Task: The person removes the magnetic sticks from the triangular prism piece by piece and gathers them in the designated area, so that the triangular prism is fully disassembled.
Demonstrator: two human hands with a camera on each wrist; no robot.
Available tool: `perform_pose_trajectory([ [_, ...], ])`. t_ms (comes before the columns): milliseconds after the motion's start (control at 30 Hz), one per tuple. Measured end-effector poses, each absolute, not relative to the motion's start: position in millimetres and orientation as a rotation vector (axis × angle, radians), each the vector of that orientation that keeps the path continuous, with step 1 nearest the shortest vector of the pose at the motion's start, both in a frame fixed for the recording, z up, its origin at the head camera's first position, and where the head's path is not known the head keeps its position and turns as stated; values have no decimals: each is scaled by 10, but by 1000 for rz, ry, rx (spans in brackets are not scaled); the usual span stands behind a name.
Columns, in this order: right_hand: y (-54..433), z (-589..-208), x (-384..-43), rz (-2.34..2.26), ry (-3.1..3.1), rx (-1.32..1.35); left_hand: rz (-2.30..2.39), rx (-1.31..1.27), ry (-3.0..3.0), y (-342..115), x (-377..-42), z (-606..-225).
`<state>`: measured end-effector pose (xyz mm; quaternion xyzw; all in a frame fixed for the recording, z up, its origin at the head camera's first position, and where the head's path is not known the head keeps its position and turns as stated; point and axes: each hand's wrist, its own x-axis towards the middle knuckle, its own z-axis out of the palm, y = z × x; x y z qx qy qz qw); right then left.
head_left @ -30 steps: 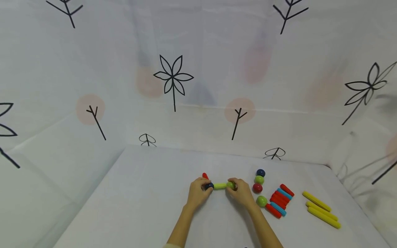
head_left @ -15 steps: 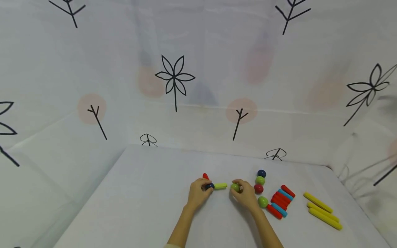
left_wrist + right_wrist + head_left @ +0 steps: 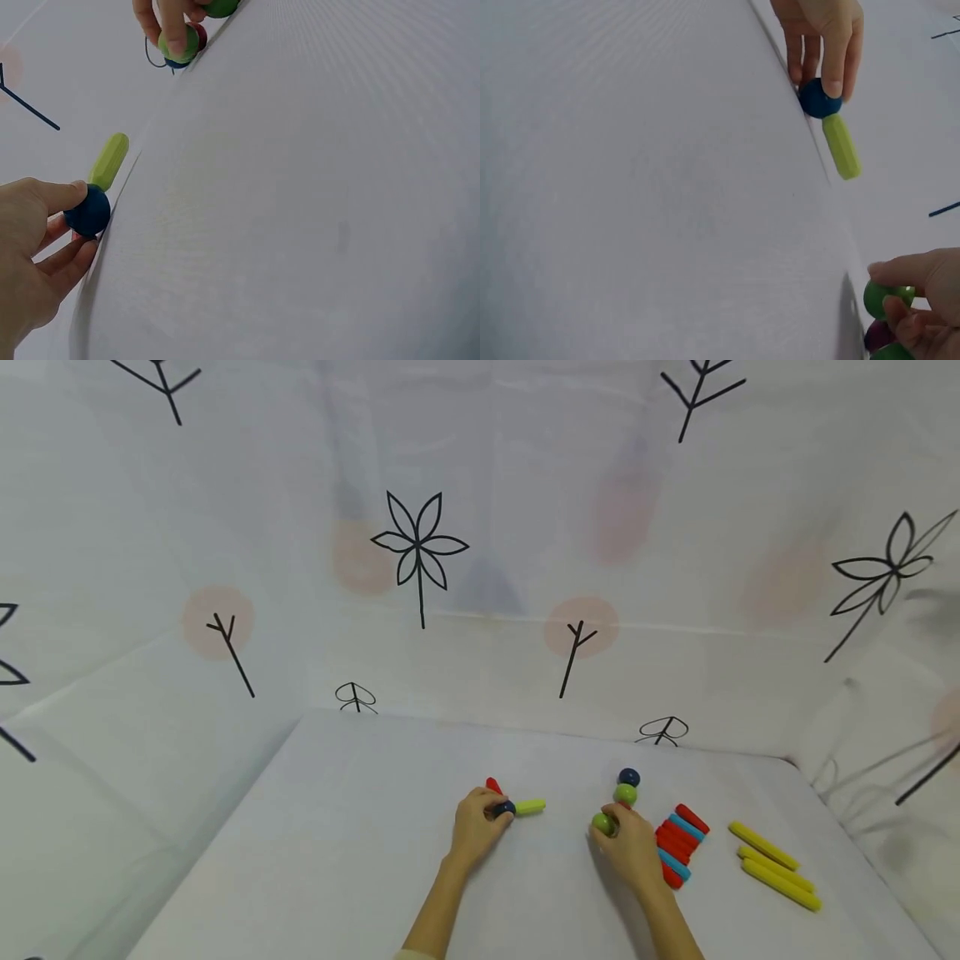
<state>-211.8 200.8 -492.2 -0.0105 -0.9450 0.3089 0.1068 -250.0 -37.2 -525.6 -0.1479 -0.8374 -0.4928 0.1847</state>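
Note:
My left hand [image 3: 477,825] pinches a dark blue ball [image 3: 88,211] between thumb and fingers. A yellow-green stick [image 3: 530,807] is joined to the ball and points right, its far end free. A red stick [image 3: 493,785] shows behind the left fingers, partly hidden by them. Off to the right, my right hand [image 3: 632,850] pinches a green ball [image 3: 602,823] between thumb and fingertips, close over the table. Just behind this hand lie another green ball [image 3: 626,794] and a dark blue ball [image 3: 629,777]; a red ball [image 3: 877,335] is mostly hidden by the hand.
Red and blue sticks [image 3: 678,837] lie side by side right of the right hand. Several long yellow sticks [image 3: 765,846] lie farther right. A white cloth with plant drawings [image 3: 480,568] rises behind the white table [image 3: 337,860].
My right hand has pulled the green ball off the yellow-green stick's end and carried it right, towards the other balls. The left hand has stayed in place, holding the blue ball.

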Motion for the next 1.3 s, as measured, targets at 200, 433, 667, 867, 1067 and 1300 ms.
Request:
perform_pose_trajectory([
  [200,2089,-4900,-2134,846,-2850,-46,-1411,-403,-2371,-375,-2511,-5275],
  [433,2073,-4876,-2132,812,-2815,-6,-1430,-398,-2369,-372,-2504,-5257],
  [667,1959,-4939,-2146,901,-2638,16,-1448,-405,-2360,-372,-2502,-5251],
  [867,1769,-5036,-2196,1012,-2493,187,-1453,-404,-2350,-378,-2492,-5251],
  [1067,1536,-5129,-2304,1124,-2573,302,-1445,-406,-2334,-380,-2490,-5261],
  [1300,1353,-5208,-2424,1142,-2574,445,-1433,-425,-2327,-376,-2485,-5269],
])
